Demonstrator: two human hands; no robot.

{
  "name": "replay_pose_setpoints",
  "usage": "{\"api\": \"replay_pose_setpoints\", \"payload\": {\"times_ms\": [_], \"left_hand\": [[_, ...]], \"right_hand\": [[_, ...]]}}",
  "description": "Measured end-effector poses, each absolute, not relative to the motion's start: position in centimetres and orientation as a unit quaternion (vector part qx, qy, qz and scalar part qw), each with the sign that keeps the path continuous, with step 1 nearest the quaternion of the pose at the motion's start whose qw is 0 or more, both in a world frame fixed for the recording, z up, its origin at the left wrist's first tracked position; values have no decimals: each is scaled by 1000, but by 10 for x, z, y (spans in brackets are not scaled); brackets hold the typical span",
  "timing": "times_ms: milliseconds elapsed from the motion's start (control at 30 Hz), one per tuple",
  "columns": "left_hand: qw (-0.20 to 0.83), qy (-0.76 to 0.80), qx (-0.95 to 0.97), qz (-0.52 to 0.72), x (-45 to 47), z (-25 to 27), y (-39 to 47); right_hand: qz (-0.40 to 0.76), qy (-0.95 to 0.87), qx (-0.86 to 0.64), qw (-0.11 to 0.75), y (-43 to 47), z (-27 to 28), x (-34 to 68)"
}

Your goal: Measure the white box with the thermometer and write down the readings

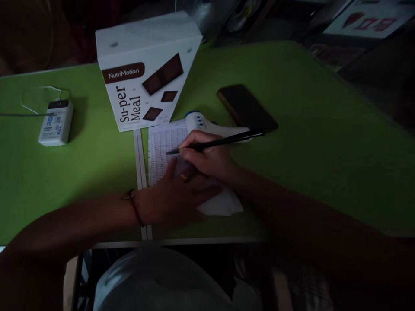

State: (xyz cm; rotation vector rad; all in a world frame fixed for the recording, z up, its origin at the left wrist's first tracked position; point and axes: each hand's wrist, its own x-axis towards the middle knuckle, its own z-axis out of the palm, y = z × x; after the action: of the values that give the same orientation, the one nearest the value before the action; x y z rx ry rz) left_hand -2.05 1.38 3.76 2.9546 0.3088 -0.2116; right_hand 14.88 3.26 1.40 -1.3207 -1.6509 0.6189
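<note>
The right hand (207,153) is closed on a black pen (238,137), thumb and forefinger pinched near its point; the other fingers are curled under and mostly lost in shadow. The pen slants across the sheet (158,160), its tip at the written part, though whether it touches the surface is hard to tell. The left hand (180,190) lies spread over the lower part of the sheet, gripping nothing that shows; a ring (183,177) circles one finger, some fingers run into darkness below the right hand, and a thin bracelet (134,205) crosses the wrist. Both hands cover much of the sheet, leaving close rows of handwriting, too small to read, and a pale lower corner.

At the sheet's upper right is a white device (198,122) with blue marks, its middle hidden by the right hand and pen. Farther right and beyond the sheet lies a dark phone (244,106), its face too dim to make out. Just beyond the sheet's upper left stands a white NutriMotion box (147,93). Left of the sheet runs a pale strip (139,166) across the green table (324,129), partly covered by the left wrist; well left of it sits a white power bank (56,125), its cable (22,115) cut off by the picture's edge.
</note>
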Motion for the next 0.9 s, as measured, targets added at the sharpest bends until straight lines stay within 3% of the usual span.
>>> {"api": "replay_pose_setpoints", "payload": {"times_ms": [900], "left_hand": [[96,109,985,-98,-18,44,15]], "right_hand": [[253,-660,-528,471,33,14,149]]}}
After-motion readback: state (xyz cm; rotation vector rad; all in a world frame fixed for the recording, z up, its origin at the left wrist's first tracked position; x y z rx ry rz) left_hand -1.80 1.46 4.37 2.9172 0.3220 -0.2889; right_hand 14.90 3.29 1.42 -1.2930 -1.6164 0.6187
